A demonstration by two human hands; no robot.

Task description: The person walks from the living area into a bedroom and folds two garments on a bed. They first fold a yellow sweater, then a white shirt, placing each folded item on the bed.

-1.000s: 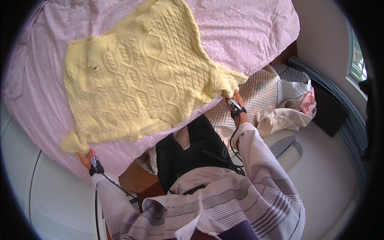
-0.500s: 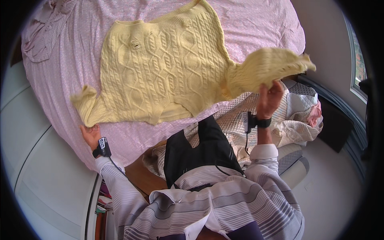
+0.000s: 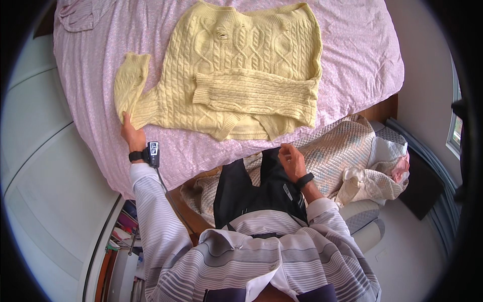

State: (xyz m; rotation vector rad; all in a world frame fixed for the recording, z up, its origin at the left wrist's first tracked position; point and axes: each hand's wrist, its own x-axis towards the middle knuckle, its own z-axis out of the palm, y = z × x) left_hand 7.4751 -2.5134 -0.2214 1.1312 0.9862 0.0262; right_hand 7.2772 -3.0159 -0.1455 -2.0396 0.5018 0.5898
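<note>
Mostly right of the left hand [image 3: 134, 137], seemingly pinched there, lies the sweater [image 3: 241, 58]

The yellow knitted sweater [image 3: 244, 53] lies on pink bedding [image 3: 359, 55], one sleeve [image 3: 256, 91] folded across.

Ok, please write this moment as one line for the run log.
left hand: holding left-side sleeve; right hand: empty, over black trousers; right-side sleeve: folded across yellow sweater; yellow sweater: on pink bedsheet

Head view: from head height, facing down
Nearest: grey-and-white striped fabric shirt [image 3: 226, 261]
Farther: pink speckled fabric bedsheet [image 3: 357, 55]
</note>
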